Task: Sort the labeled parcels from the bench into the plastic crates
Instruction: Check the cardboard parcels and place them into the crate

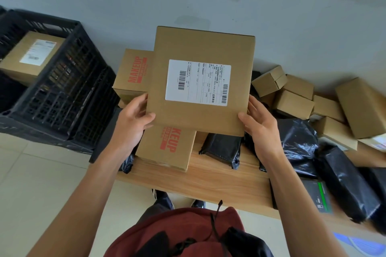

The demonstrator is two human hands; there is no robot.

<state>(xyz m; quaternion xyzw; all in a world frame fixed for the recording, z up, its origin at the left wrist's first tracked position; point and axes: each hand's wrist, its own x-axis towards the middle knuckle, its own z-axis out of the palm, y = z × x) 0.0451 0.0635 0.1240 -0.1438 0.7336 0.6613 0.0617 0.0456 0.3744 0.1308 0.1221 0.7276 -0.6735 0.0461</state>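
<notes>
Behind held box (pixel 200 81), both hands' (pixel 133 123) (pixel 259 125) fingers hidden.

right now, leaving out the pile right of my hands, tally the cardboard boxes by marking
white label: 2, held box, crate box
red makeup print: 2, back makeup box, front makeup box
total: 4

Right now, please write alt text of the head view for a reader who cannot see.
Two bare hands, left hand and right hand, hold a flat brown cardboard box with a white label above a wooden bench crowded with parcels. A black plastic crate on the left already contains one labeled box.
</notes>
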